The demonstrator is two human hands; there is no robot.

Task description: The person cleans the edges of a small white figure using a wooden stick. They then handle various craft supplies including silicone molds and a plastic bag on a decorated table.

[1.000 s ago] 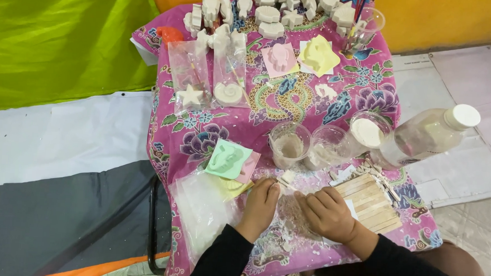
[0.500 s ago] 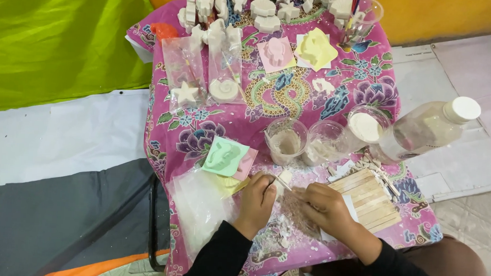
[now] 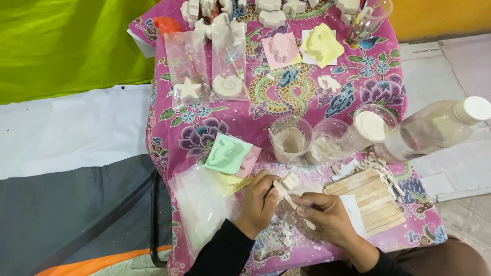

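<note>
Left hand (image 3: 260,202) fingers pinch a small white piece (image 3: 289,181); right hand (image 3: 325,213) grips a stick (image 3: 293,203). Nearby cup (image 3: 290,139) holds grey paste.

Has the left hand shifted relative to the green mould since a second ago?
No. The left hand stays just below and right of the green mould, beside the right hand; only the camera view has moved.

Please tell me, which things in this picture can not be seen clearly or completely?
- Small white piece, head view: too small to tell its shape; the left hand covers part of it.
- Wooden stick: the right hand hides part of it.
- White figures at the back: cut off by the top edge.
- Right hand's palm: turned away.
</note>
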